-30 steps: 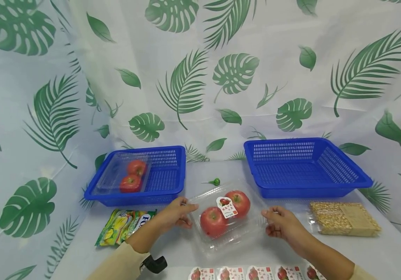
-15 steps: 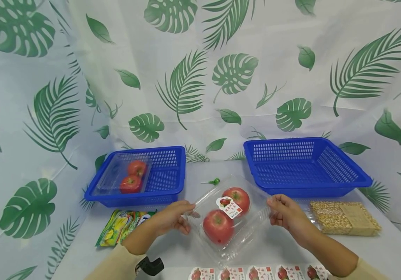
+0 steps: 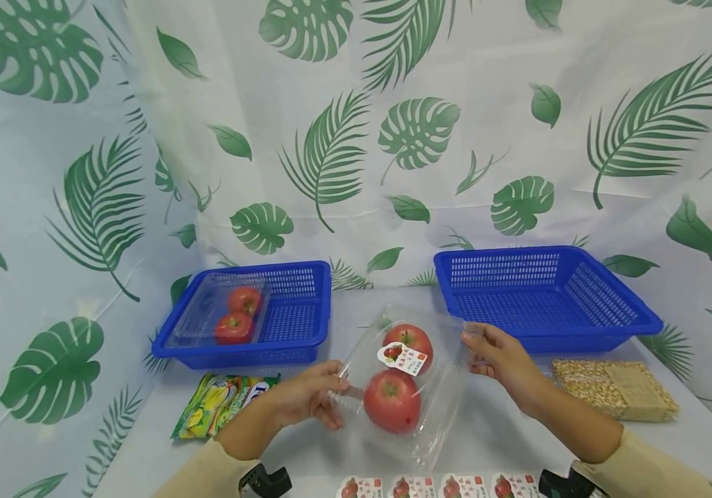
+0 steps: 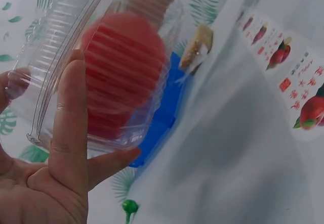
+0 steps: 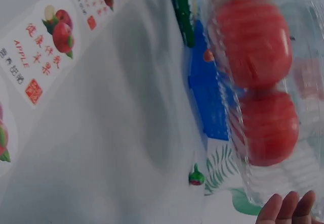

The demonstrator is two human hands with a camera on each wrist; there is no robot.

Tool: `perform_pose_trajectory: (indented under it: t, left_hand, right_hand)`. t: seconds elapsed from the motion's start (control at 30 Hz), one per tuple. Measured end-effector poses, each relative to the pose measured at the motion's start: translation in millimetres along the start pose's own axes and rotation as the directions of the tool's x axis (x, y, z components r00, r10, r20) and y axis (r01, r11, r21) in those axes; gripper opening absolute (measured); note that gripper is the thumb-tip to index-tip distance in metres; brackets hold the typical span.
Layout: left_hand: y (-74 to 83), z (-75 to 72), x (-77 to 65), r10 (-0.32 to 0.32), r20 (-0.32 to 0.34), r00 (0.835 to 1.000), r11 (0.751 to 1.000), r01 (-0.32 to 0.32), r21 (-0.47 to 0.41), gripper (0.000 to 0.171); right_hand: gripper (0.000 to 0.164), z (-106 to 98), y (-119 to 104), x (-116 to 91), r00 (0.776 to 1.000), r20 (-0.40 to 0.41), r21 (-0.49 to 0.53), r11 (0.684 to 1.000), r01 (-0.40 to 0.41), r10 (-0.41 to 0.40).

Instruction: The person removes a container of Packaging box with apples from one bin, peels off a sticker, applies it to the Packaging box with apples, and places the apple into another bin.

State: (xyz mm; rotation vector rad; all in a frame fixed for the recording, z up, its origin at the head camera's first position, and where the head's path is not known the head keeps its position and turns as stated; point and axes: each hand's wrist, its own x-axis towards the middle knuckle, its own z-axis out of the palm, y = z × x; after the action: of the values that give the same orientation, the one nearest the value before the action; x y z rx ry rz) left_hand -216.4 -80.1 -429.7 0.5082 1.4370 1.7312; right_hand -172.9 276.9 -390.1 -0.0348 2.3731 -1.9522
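Observation:
A clear plastic clamshell box (image 3: 446, 408) with two red apples (image 3: 392, 401) is held up off the table, turned at an angle. On its lid sits a white apple sticker (image 3: 415, 361). My left hand (image 3: 307, 395) grips the box's left edge, thumb on top. With fingers and thumb, my right hand (image 3: 500, 363) pinches the upper right edge. In the left wrist view, one apple (image 4: 124, 64) shows through the ribbed wall beside my fingers (image 4: 70, 128). The right wrist view has both apples in the box, my fingertips (image 5: 287, 208) at its lower end.
A blue basket (image 3: 296, 342) at the left back bears another box of apples (image 3: 234, 328). Another blue basket (image 3: 549, 339) stands right. A green-yellow packet (image 3: 216, 407) lies left, a bag of yellow grains (image 3: 614, 391) right. Apple stickers (image 3: 412, 487) line the front edge.
The box has turned counterclockwise and tipped up, its right edge raised. My right hand has moved up with it; my left hand has stayed at the left edge.

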Motion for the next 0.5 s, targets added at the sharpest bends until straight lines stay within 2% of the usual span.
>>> perform_pose_trajectory:
  t: [0.1,0.2,0.37,0.5]
  left_hand:
    - [-4.3,2.6,-2.1,0.030,-0.028,0.999,0.998,-0.031,-0.047,0.029]
    - [-7.0,4.6,-3.6,0.052,-0.056,0.997,0.995,-0.057,-0.084,0.035]
    - [-3.1,5.4,-3.0,0.090,-0.105,0.990,0.991,-0.099,-0.089,0.037]
    - [-0.6,5.7,-0.4,0.099,-0.137,0.986,0.990,-0.112,-0.086,0.030]
  right_hand:
    - [0.073,6,-3,-1,1.000,0.009,-0.041,0.999,-0.018,0.018]
    - [0.073,13,-3,-6,0.999,0.032,-0.052,0.998,-0.025,0.027]
    - [0.067,26,-6,-16,0.993,0.111,0.053,0.997,-0.048,0.042]
    - [0.072,38,-12,-23,0.984,0.162,0.101,0.991,-0.084,0.067]
